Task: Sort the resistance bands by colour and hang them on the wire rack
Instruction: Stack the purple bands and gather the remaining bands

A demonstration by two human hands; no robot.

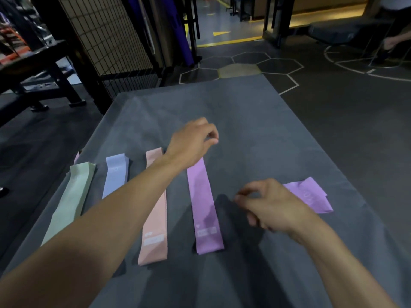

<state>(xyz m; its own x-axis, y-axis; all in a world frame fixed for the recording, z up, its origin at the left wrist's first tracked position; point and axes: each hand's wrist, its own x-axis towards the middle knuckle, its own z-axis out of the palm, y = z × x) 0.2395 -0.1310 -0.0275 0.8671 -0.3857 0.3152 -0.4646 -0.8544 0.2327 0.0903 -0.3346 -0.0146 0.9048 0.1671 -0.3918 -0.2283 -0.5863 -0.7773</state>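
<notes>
Several flat resistance bands lie side by side on the grey table (244, 121): a green band (69, 203), a blue band (115, 176), a peach band (155, 221) and a purple band (204, 210). A folded lilac band (311, 194) lies apart at the right. My left hand (191, 145) hovers over the far end of the purple band, fingers loosely curled and holding nothing. My right hand (271, 205) hovers between the purple and lilac bands, also holding nothing. My left forearm crosses over the blue and peach bands. The black wire rack (106, 36) stands behind the table's far left corner.
A black weight bench (44, 70) stands left of the rack. A small pink edge (76, 157) shows beyond the green band. A dark patch (119, 270) peeks from under my left arm. Another person's legs (391, 41) are at the far right on the gym floor.
</notes>
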